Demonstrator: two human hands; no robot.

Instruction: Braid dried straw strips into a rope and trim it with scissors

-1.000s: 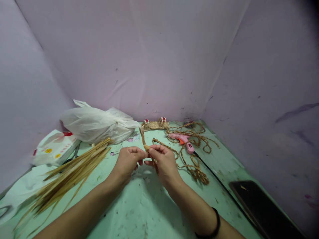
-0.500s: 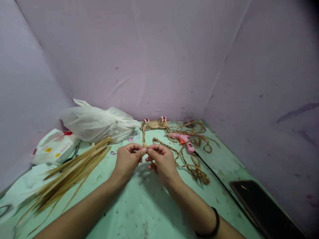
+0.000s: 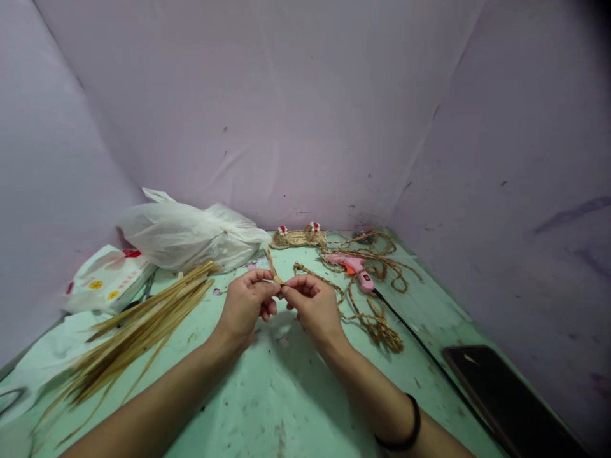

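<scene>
Above the green table, my left hand (image 3: pixel 249 300) and my right hand (image 3: pixel 312 305) meet fingertip to fingertip. Both pinch a thin tan fibre strip (image 3: pixel 272 264), whose free end points up and away between them. Its lower part is hidden by my fingers. To the left lies a fanned bundle of dry straw-coloured leaves (image 3: pixel 143 324). Braided brown cord (image 3: pixel 382 331) lies in loose coils to the right of my right hand. Behind my hands is a woven straw piece (image 3: pixel 298 238) with two red-and-white beaded bits on top.
A white plastic bag (image 3: pixel 191 235) and a white box (image 3: pixel 112 280) stand at the back left. At the right are a pink glue gun (image 3: pixel 356 267) with a black cable (image 3: pixel 420 350) and a dark flat phone-like object (image 3: pixel 506 401). Pale walls enclose the table (image 3: pixel 267 407).
The strip's free end has tilted to the left and shows shorter. The length that hung below my right fingers is out of sight. Both hands stay pinched together in nearly the same place.
</scene>
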